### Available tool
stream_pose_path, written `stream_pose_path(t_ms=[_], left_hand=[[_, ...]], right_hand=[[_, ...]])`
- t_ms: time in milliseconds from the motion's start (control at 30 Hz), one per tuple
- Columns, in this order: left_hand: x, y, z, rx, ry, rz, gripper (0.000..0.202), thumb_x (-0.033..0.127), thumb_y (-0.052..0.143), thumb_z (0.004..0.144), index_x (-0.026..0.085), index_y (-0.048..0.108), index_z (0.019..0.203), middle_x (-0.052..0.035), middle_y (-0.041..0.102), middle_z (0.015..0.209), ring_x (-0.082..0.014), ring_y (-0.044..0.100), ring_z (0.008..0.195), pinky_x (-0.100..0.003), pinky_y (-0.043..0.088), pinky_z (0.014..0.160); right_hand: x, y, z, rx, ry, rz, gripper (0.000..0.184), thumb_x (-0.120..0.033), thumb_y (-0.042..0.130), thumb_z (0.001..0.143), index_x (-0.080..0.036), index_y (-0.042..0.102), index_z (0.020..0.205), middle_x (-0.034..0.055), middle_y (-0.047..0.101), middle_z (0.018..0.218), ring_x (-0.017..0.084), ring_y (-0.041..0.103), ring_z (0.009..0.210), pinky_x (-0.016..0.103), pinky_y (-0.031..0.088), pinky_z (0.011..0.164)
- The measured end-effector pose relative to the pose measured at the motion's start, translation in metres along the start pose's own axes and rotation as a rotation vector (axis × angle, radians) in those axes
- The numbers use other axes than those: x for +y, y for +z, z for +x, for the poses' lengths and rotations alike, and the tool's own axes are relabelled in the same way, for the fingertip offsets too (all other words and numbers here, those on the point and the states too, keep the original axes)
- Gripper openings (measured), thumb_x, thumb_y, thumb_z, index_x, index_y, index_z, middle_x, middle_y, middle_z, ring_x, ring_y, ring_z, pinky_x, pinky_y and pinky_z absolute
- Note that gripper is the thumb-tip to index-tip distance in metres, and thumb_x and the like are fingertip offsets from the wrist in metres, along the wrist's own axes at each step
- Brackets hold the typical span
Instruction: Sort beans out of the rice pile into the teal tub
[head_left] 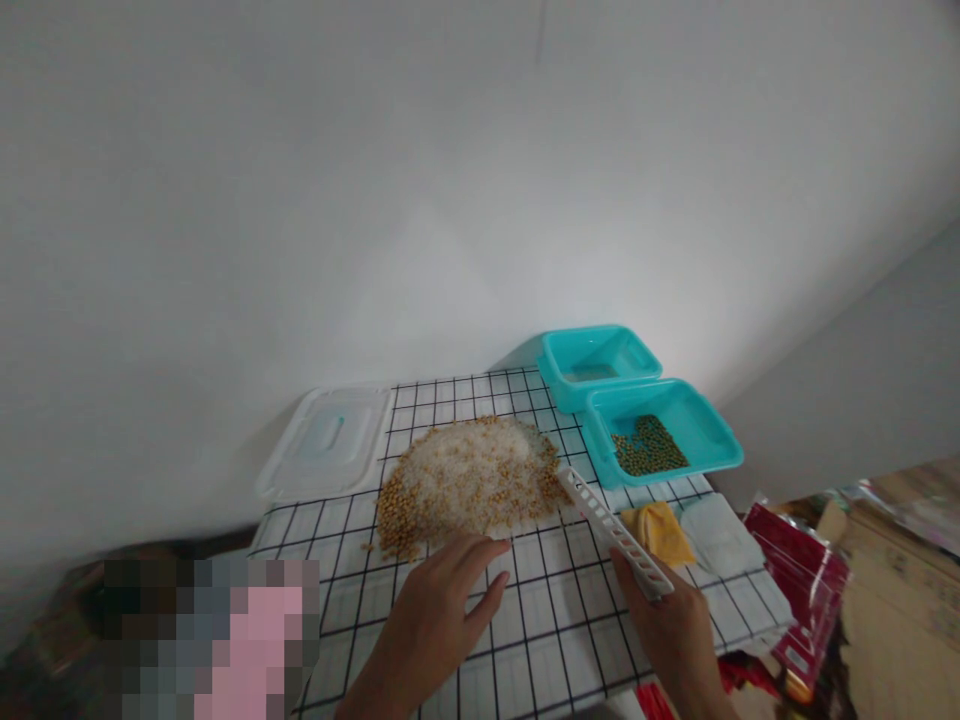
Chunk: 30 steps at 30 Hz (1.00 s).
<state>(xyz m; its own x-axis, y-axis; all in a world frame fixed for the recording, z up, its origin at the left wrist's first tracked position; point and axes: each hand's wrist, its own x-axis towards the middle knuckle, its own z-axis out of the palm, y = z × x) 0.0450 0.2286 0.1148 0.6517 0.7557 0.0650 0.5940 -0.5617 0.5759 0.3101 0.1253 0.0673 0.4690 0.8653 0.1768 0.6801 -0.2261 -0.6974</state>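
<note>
A broad heap of white rice (457, 470) mixed with yellow soybeans lies on the grid-patterned table. The soybeans (401, 505) gather most thickly at its left end. At the front edge of the heap is my left hand (454, 595), fingers apart and holding nothing. My right hand (667, 620) grips the near end of a long white slotted plastic strip (611, 525), whose far end reaches the right side of the heap. Close by that hand are a folded yellow cloth (664, 533) and a white cloth or tissue (720, 535).
Two turquoise boxes stand at the back right: the nearer box (705, 425) holds green beans (651, 448), the farther box (561, 345) something pale at its bottom. A clear lid (326, 440) lies at the left. Packaging (802, 590) and cardboard (900, 620) lie beyond the table's right edge.
</note>
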Motion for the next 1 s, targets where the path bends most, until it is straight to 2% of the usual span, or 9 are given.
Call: stream_pose_path(t_ms=[100,200,333,433,500,633,700,800,1000], left_hand=[[0.005,0.0,0.009,-0.03,0.007,-0.011,0.027,0.026,0.048,0.098,0.031,0.054,0.124,-0.001,0.068,0.117,-0.0189,0.064,0.108,-0.04,0.053,0.093],[0.01,-0.002,0.016,-0.032,0.007,-0.025,0.027,0.026,0.049,0.098,0.033,0.054,0.124,0.0002,0.068,0.118,-0.0187,0.064,0.109,-0.04,0.053,0.095],[0.018,-0.005,0.03,-0.004,0.009,-0.049,0.043,0.027,0.051,0.097,0.036,0.042,0.139,-0.0011,0.062,0.132,-0.0193,0.062,0.116,-0.042,0.051,0.101],[0.026,-0.007,0.047,0.034,0.06,-0.073,0.058,0.026,0.053,0.096,0.033,0.029,0.148,-0.0037,0.05,0.148,-0.0199,0.051,0.132,-0.043,0.044,0.112],[0.032,-0.007,0.059,0.042,0.114,-0.092,0.062,0.025,0.055,0.096,0.031,0.026,0.15,-0.0039,0.045,0.153,-0.0191,0.042,0.14,-0.042,0.037,0.118],[0.046,-0.009,0.085,0.022,0.215,-0.18,0.056,0.022,0.057,0.095,0.031,0.036,0.146,-0.0013,0.051,0.149,-0.0147,0.044,0.138,-0.036,0.035,0.119],[0.05,-0.011,0.099,0.007,0.282,-0.199,0.042,0.018,0.055,0.096,0.031,0.05,0.135,0.001,0.06,0.14,-0.0133,0.05,0.132,-0.034,0.039,0.116],[0.052,-0.013,0.12,-0.028,0.36,-0.195,0.03,0.012,0.054,0.095,0.027,0.062,0.119,0.0008,0.071,0.121,-0.0135,0.059,0.118,-0.032,0.046,0.107],[0.042,-0.009,0.153,-0.008,0.402,-0.202,0.025,0.006,0.054,0.091,0.023,0.067,0.105,-0.0028,0.072,0.118,-0.0155,0.064,0.112,-0.033,0.05,0.103]], right_hand=[[0.001,0.0,-0.005,0.013,-0.027,0.025,0.031,-0.041,0.057,0.093,-0.022,0.076,0.109,0.007,0.077,0.104,0.024,0.074,0.097,0.027,0.06,0.082],[-0.001,0.0,-0.008,0.045,-0.053,0.029,0.03,-0.04,0.056,0.094,-0.023,0.076,0.108,0.0061,0.078,0.097,0.023,0.075,0.089,0.027,0.06,0.079],[0.0,0.004,-0.013,0.092,-0.109,0.066,0.03,-0.039,0.056,0.094,-0.022,0.075,0.111,0.0064,0.077,0.099,0.022,0.075,0.088,0.028,0.061,0.079],[0.003,0.004,-0.016,0.093,-0.173,0.113,0.027,-0.034,0.057,0.094,-0.023,0.073,0.114,0.0062,0.076,0.105,0.022,0.074,0.096,0.029,0.06,0.084],[0.003,0.001,-0.017,0.07,-0.2,0.125,0.027,-0.029,0.058,0.094,-0.025,0.071,0.118,0.0052,0.075,0.11,0.021,0.072,0.101,0.03,0.059,0.088],[0.0,-0.004,-0.015,0.046,-0.197,0.129,0.033,-0.021,0.058,0.093,-0.027,0.066,0.124,0.0043,0.072,0.119,0.02,0.069,0.109,0.032,0.056,0.095],[-0.001,-0.003,-0.011,0.077,-0.196,0.128,0.032,-0.02,0.058,0.093,-0.027,0.067,0.123,0.0041,0.072,0.119,0.02,0.069,0.109,0.032,0.056,0.095],[-0.002,0.002,-0.001,0.098,-0.179,0.115,0.031,-0.021,0.054,0.095,-0.026,0.066,0.123,0.0049,0.072,0.119,0.021,0.068,0.112,0.036,0.055,0.098],[-0.01,0.015,0.015,0.057,-0.135,0.114,0.041,-0.021,0.047,0.096,-0.025,0.057,0.136,0.0067,0.066,0.13,0.022,0.061,0.123,0.04,0.051,0.103]])
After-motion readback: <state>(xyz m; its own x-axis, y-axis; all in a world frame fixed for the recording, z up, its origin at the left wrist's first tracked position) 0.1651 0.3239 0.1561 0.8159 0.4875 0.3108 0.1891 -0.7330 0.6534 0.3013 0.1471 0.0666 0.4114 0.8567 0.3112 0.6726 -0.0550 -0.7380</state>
